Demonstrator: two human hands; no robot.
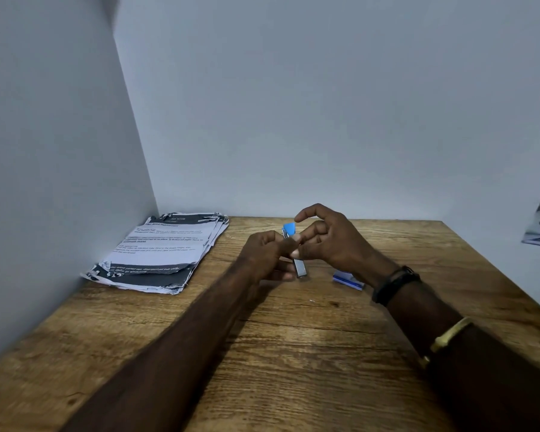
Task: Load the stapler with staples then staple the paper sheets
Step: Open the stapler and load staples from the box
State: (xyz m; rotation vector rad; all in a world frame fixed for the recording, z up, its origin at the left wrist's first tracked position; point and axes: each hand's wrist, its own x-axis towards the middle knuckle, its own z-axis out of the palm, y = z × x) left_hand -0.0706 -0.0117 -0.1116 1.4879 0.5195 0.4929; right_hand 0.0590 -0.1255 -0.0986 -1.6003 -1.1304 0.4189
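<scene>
I see the left hand (264, 252) grip the small blue-capped metal stapler (300, 267); the right hand (332, 241) pinches it, probably for loading.

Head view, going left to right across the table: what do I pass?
Paper stack → stapler → staple box → black wristband → gold bracelet

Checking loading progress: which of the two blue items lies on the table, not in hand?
The small blue-and-white box, lying on the table near the right hand. The blue-topped stapler is held between that hand and the left hand.
</scene>
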